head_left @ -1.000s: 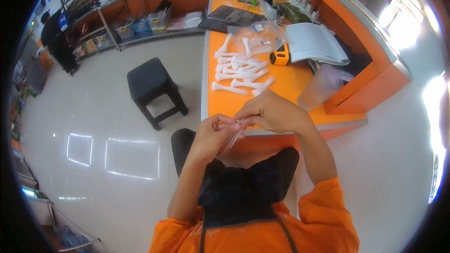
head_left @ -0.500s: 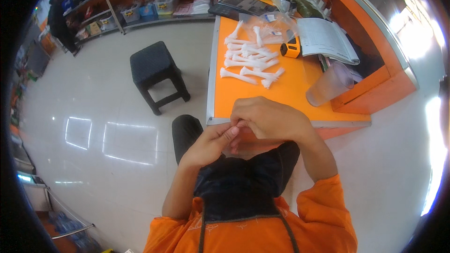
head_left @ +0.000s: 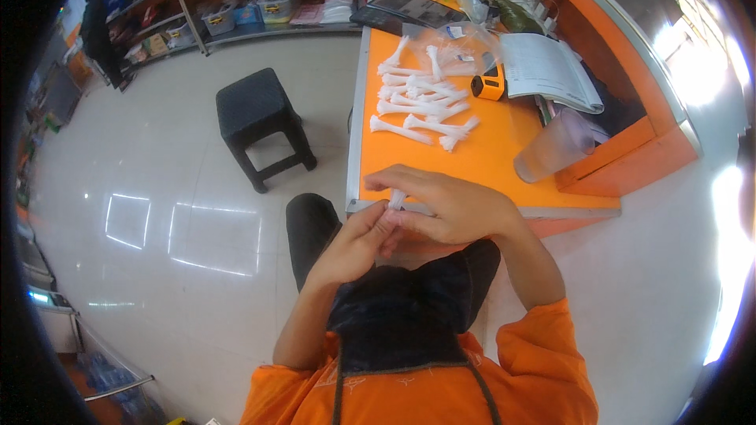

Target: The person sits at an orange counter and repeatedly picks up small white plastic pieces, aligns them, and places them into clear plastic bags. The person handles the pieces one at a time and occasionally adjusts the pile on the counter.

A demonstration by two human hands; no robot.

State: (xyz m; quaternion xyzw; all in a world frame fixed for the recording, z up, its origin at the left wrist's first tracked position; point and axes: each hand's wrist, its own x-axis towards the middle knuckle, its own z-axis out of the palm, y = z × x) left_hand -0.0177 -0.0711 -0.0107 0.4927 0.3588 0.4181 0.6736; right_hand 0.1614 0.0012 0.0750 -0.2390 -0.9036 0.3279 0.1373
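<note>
My left hand (head_left: 356,245) pinches a small bundle of white cable ties (head_left: 397,198) between thumb and fingers, just off the table's near edge. The bundle's end sticks up above the grip; its lower part is hidden by my hands. Over it arches my right hand (head_left: 453,203), fingers stretched out and thumb apart, with the thumb tip beside the bundle and my left thumb. Beyond my hands, several more white cable tie bundles (head_left: 413,98) lie in a loose pile on the orange table (head_left: 488,145). Behind the pile is a clear plastic bag (head_left: 472,38).
Right of the pile are a yellow-black tool (head_left: 489,83), an open book (head_left: 543,67) and a translucent cup (head_left: 555,145). A dark tablet-like device (head_left: 416,6) lies further back. On the floor to the left stands a black stool (head_left: 256,106); a person (head_left: 98,35) is far left.
My right hand's fingers have lifted and spread, uncovering the bundle's white end. My left hand keeps its pinch at about the same place.
</note>
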